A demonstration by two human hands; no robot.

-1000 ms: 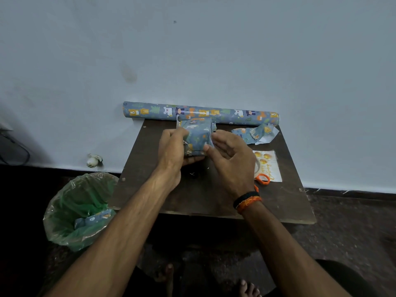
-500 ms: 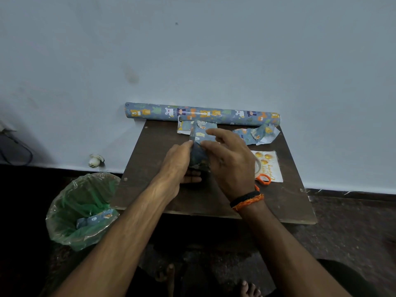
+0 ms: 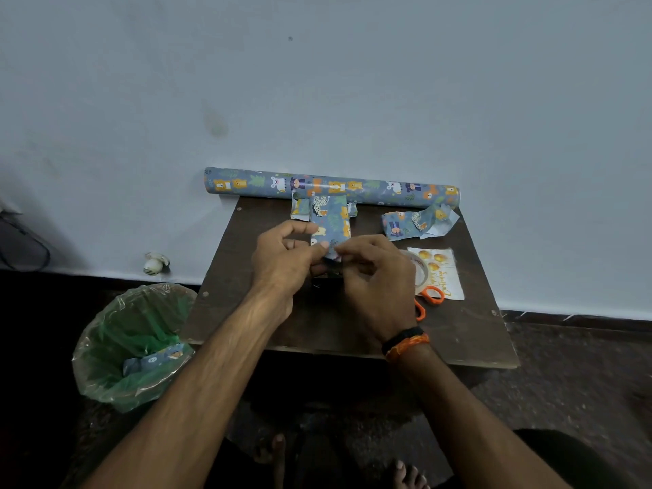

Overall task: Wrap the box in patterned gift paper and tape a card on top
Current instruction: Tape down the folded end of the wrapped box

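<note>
Head view: both hands meeting over the middle of the table (image 3: 458, 333), working the near end of the box (image 3: 331, 220). Left hand (image 3: 285, 259) curled, thumb and forefinger pinching the paper at the near-left corner of the box; right hand (image 3: 377, 277) curled likewise, fingertips pinching the same end flap from the other side. Box lying lengthwise away from the hands, already covered in blue animal-print paper on top, loose flaps sticking out at its far end. Grip probably chosen to fold and crease the near end flap flat before taping, with the box left on the table for support. Beyond the hands, against the wall: gift paper roll (image 3: 331, 187), out of the working zone yet within reach. Just beyond and outboard of the right hand: paper offcut (image 3: 416, 224). Outboard of the right hand: card (image 3: 441, 273), tape roll (image 3: 420, 270) and orange-handled scissors (image 3: 432, 294), grouped close for the taping and card steps not yet done. Below and outboard of the left forearm, on the floor: waste bin (image 3: 130, 344) with green liner, holding scraps. Near end of the box hidden behind the fingers; fold state there not determinable. Tape on the fingers not discernible. Scissor blades and part of the tape roll concealed by the right hand. Card print too small to read.
</note>
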